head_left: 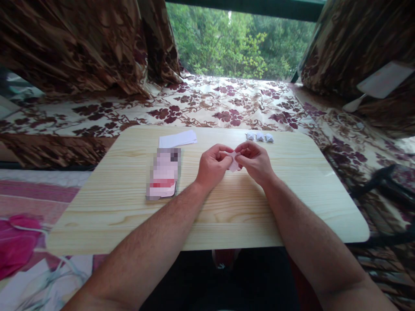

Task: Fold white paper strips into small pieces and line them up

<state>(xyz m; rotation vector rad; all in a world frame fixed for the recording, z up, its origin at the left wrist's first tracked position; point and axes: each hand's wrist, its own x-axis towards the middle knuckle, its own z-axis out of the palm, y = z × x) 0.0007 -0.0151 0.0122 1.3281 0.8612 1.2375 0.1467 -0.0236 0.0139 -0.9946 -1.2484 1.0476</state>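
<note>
Between my two hands, a small piece of folded white paper (234, 164) is held up over the middle of the table. My left hand (214, 162) pinches its left side with thumb and fingers. On the other side my right hand (254, 159) grips it the same way, the fingertips of both hands nearly meeting. Fingers cover much of the paper, so its exact folded shape is hard to make out. Beyond my right hand, three small folded paper pieces (260, 137) stand in a row near the table's far edge.
A few white paper strips (177, 139) lie at the far left of the wooden table (106, 211). Nearer me is a phone (164, 172), partly blurred out. Past the table, a floral cloth (223, 101) covers the window ledge. A dark metal frame (385, 181) stands at right.
</note>
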